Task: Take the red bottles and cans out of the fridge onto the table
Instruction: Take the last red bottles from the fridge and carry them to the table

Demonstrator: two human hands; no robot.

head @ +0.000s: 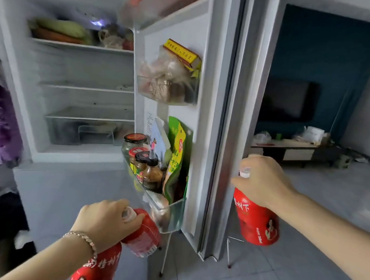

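My left hand [106, 222] grips two red bottles by their tops: one [145, 237] tilts right toward the door bin, the other [99, 269] hangs below my wrist. In my right hand [266, 181] is a third red bottle [255, 219] with a white cap, held by its neck to the right of the open fridge door [206, 119]. All three bottles are outside the fridge [83, 80], in the air above the floor. The fridge stands open with its shelves showing.
The lowest door bin [169, 217] holds jars, a sauce bottle and a green pouch. A higher bin carries bags and a yellow box. Vegetables lie on the top shelf. Purple cloth hangs at the left. A low table [285, 147] stands in the room at the right.
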